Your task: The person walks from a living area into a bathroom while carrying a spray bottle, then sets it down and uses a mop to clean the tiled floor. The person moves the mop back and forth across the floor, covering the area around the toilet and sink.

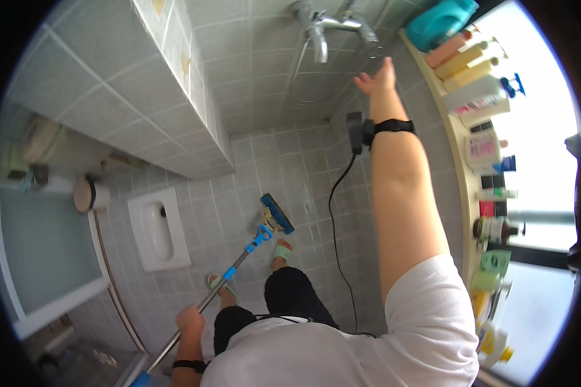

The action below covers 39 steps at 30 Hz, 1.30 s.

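Note:
My left hand [190,319], low in the view, is closed round the grey pole of a sponge mop [239,260] with blue fittings. The blue mop head [277,213] rests on the tiled floor just ahead of my feet. My right arm stretches far forward, and my right hand [379,79] is open, fingers apart, holding nothing. Its fingertips are just below the right end of a chrome wall faucet [332,27]; whether they touch it, I cannot tell. A black strapped device [356,132] sits at my right wrist, its cable hanging down.
A white squat toilet [158,230] is set into the floor at left, with a round bin [90,195] behind it. A tiled partition [193,109] juts out ahead. Several bottles [481,93] line the windowsill [455,122] at right. A frosted door [48,238] stands at far left.

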### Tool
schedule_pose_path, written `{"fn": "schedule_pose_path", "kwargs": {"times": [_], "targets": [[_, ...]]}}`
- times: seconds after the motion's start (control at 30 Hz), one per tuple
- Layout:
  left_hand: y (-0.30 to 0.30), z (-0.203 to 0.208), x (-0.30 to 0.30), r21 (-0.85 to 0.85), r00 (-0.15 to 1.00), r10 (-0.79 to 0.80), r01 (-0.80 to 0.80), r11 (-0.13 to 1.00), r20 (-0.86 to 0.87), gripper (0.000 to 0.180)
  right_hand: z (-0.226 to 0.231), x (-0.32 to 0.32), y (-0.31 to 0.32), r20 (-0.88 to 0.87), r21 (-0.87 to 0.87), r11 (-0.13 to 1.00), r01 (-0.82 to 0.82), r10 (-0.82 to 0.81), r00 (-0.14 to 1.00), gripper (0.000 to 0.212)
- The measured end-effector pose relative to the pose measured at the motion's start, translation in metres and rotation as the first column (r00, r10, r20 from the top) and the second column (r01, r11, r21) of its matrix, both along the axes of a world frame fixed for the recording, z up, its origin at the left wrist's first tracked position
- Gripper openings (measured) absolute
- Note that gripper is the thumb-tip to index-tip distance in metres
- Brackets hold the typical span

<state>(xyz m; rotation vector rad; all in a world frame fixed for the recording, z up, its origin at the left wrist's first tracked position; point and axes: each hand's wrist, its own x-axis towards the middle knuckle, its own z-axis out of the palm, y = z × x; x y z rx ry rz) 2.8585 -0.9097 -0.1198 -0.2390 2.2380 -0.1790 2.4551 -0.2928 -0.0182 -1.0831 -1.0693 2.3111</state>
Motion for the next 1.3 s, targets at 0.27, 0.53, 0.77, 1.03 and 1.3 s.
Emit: {"fn": "schedule_pose_path", "kwargs": {"times": [0.27, 0.53, 0.77, 1.03, 1.3], "targets": [[0.039, 0.010, 0.064, 0.061, 0.988, 0.156, -0.156, 0.986, 0.005, 0.010, 0.011, -0.043, 0.043, -0.142, -0.005, 0.994, -0.106, 0.104, 0.984, 0.072], [0.042, 0.001, 0.111, 0.185, 0.971, 0.231, -0.218, 0.958, -0.054, 0.013, 0.005, -0.007, 0.008, -0.209, 0.147, 0.988, -0.043, 0.074, 0.975, 0.058], [0.011, -0.010, 0.175, 0.407, 0.921, 0.381, -0.377, 0.832, 0.075, 0.019, -0.182, 0.210, -0.166, 0.617, 0.313, 0.283, -0.907, 0.665, 0.421, 0.018], [-0.030, -0.024, 0.247, 0.619, 0.887, 0.433, -0.433, 0.656, 0.161, 0.019, -0.269, 0.488, -0.380, 0.751, -0.368, -0.095, -0.925, 0.557, -0.355, 0.051], [-0.018, -0.020, 0.280, 0.673, 0.842, 0.475, -0.507, 0.538, 0.254, 0.021, -0.264, 0.523, -0.420, 0.667, -0.451, 0.610, -0.652, 0.716, 0.208, 0.032]]}}
